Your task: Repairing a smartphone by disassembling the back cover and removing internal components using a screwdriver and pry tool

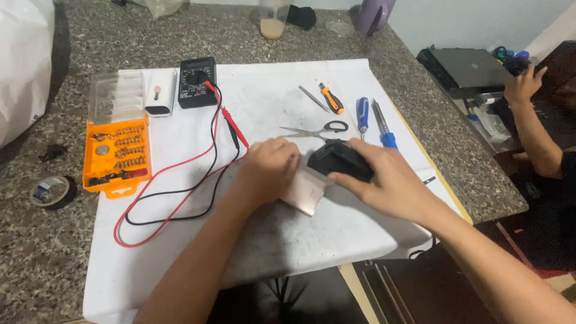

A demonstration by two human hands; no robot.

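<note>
Orange case (117, 157) open: screwdriver bits (128, 150) in rows | lid (116, 96) clear

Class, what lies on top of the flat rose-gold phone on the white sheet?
Both hands: left hand presses one end, right hand holds a black device over the flat rose-gold phone. Its middle is hidden.

Left hand (267, 168) curled; right hand (384, 180) fingers spread.

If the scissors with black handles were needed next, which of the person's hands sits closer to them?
Probably the right hand: it rests on the black device, just below the scissors' black handles. The left hand presses the pinkish flat slab, nearer the blades.
</note>
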